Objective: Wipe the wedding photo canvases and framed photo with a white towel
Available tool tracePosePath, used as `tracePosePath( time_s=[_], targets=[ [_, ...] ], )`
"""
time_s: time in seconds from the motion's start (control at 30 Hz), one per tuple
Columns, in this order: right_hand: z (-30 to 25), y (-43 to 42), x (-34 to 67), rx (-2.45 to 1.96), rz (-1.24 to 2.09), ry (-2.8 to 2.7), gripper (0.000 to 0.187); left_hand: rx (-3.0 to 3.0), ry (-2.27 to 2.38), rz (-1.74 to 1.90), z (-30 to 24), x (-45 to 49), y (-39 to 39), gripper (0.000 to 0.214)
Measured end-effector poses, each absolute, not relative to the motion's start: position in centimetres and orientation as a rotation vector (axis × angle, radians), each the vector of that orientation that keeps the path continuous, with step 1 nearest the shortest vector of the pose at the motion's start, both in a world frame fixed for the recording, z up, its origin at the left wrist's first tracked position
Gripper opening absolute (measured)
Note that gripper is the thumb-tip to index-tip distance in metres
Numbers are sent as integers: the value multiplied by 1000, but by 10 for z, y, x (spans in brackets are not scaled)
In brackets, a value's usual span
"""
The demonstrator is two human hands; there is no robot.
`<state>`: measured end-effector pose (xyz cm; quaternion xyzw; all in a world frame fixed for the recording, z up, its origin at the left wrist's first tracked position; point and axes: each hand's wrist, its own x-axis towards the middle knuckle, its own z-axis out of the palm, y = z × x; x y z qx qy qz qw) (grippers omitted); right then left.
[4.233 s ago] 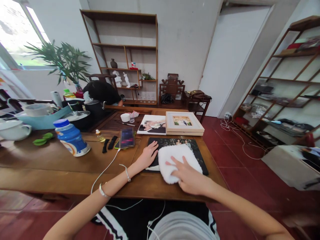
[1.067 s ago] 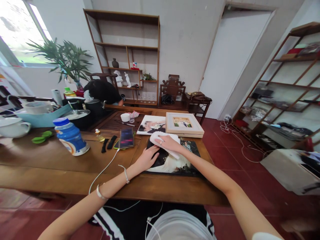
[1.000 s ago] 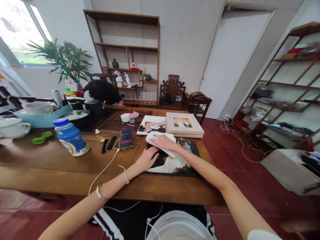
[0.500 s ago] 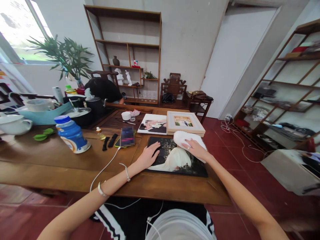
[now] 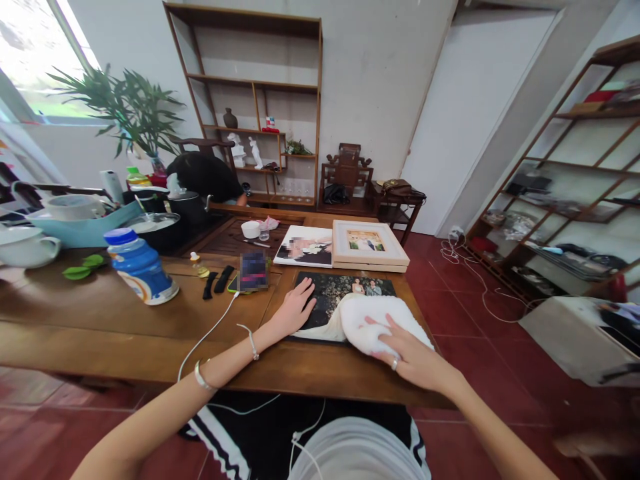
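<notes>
A dark photo panel with a pale gown and two small figures lies flat at the table's front right. My left hand rests on its left edge, fingers stretched out and holding nothing. My right hand grips a fluffy white cloth, pressing it onto the right part of the panel. The cloth hides the panel's lower right corner. Just behind lie a white-edged photo print and a pale-framed picture.
Left of the panel are a phone on a white cable, black straps, a small oil bottle and a blue-capped bottle. A person bends low behind the table. Shelves stand by the wall.
My right hand has brought the white cloth from the panel's upper right corner toward me, over its lower right part. The two small figures now show. My left hand stays on the left edge.
</notes>
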<state>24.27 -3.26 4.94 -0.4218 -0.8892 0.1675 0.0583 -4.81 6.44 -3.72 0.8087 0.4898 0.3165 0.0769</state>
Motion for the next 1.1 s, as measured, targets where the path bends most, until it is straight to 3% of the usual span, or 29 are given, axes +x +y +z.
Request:
tracePosePath(
  time_s=[0.3, 0.47, 0.67, 0.83, 0.93, 1.1],
  targets=[
    [25, 76, 253, -1367, 57, -2536, 23, 2409, 1445, 1000, -37, -48, 64, 39],
    [22, 36, 247, -1297, 86, -2611, 18, 2401, 1447, 999, -37, -48, 64, 40],
    [43, -42, 243, -1186, 396, -2774, 21, 2414, 1462, 982, -36, -46, 63, 41],
    [42, -26, 250, -1225, 343, -2727, 18, 2435, 1464, 957, -37, -47, 63, 40],
    [36, 12, 255, -1291, 190, -2691, 25, 2424, 1459, 965, -37, -48, 64, 41],
    [28, 56, 250, -1445, -33, -2694, 52, 2428, 1464, 948, -37, -48, 63, 41]
  ],
)
